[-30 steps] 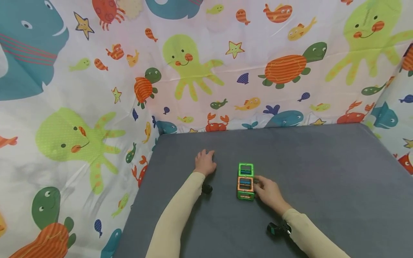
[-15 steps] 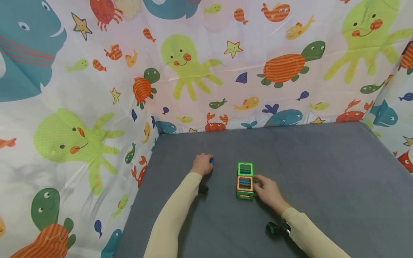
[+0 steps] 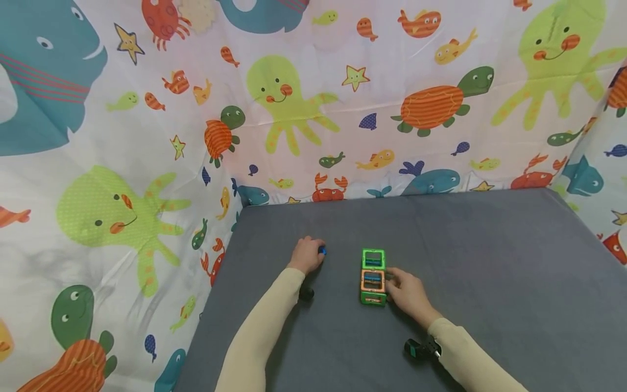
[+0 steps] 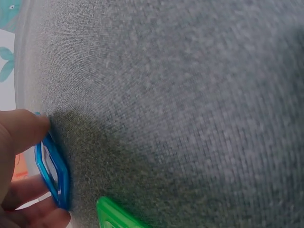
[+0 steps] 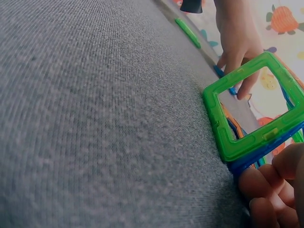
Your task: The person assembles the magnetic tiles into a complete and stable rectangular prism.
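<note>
My left hand (image 3: 306, 255) pinches a blue magnetic tile (image 4: 62, 180) at the table, left of the built blocks. In the left wrist view the thumb lies on the tile's upper end and the fingers are at its lower end. A block of joined magnetic tiles (image 3: 374, 269), green and orange on top with blue inside, stands mid-table. My right hand (image 3: 410, 292) holds its right side, fingers curled against a blue lower edge below a green square tile (image 5: 214, 126) in the right wrist view. The palm hides part of that grip.
A separate green tile (image 4: 118, 216) lies close to the left hand. The grey table (image 3: 480, 261) meets a sea-animal curtain (image 3: 313, 130) at the back and sides. Dark wrist cameras, such as the right one (image 3: 416, 348), stick out from both sleeves.
The left hand has drawn slightly back toward me, and blue tile now shows at its fingertips. The right hand and the tile block have stayed in place.
</note>
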Demonstrator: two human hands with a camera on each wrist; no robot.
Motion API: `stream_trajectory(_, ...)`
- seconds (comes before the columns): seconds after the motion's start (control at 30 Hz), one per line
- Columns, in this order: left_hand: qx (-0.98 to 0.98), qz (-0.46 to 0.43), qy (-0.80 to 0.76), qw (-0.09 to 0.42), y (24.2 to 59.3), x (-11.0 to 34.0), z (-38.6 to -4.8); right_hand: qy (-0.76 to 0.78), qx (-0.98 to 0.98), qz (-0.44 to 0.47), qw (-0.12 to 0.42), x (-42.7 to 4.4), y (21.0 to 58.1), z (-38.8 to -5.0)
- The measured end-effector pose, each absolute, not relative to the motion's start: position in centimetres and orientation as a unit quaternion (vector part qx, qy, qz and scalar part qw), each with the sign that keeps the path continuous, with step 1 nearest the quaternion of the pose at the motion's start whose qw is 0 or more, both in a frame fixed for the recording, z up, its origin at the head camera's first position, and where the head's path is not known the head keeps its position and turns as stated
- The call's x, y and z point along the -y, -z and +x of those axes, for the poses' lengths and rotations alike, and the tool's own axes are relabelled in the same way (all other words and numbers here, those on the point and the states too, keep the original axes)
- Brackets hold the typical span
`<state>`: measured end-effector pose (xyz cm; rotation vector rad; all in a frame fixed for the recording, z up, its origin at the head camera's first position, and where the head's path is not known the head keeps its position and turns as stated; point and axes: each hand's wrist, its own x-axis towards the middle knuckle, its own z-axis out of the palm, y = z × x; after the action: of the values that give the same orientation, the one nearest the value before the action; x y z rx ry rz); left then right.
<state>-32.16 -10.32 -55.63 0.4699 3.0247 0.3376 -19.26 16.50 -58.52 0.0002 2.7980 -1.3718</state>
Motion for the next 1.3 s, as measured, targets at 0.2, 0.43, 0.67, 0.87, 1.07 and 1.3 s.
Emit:
stream_trajectory(0.2,-0.977,0.168,-0.127,0.021,55.7,10.6,-32.0,0.442,-0.897,-0.001,0.017,-16.4,58.6,-19.1)
stream_trajectory(0.43,-0.970,0.184,-0.158,-0.003,55.7,10.6,-31.7,0.443,-0.896,-0.001,0.022,-16.4,58.7,-19.1)
stream_trajectory(0.67,-0.957,0.204,-0.204,-0.031,56.0,10.0,-31.1,0.442,-0.897,0.001,0.022,-16.5,58.7,-19.2)
stream_trajectory(0.87,-0.940,0.227,-0.254,-0.034,55.7,8.9,-30.2,0.457,-0.889,-0.001,0.024,-16.7,58.7,-19.3)
stream_trajectory(1.07,-0.918,0.285,-0.273,-0.039,56.0,7.7,-29.3,0.460,-0.888,-0.008,0.016,-17.0,58.9,-19.4)
stream_trajectory(1.3,-0.901,0.326,-0.284,-0.033,56.3,6.7,-28.2,0.454,-0.891,-0.005,0.006,-17.1,59.0,-19.6)
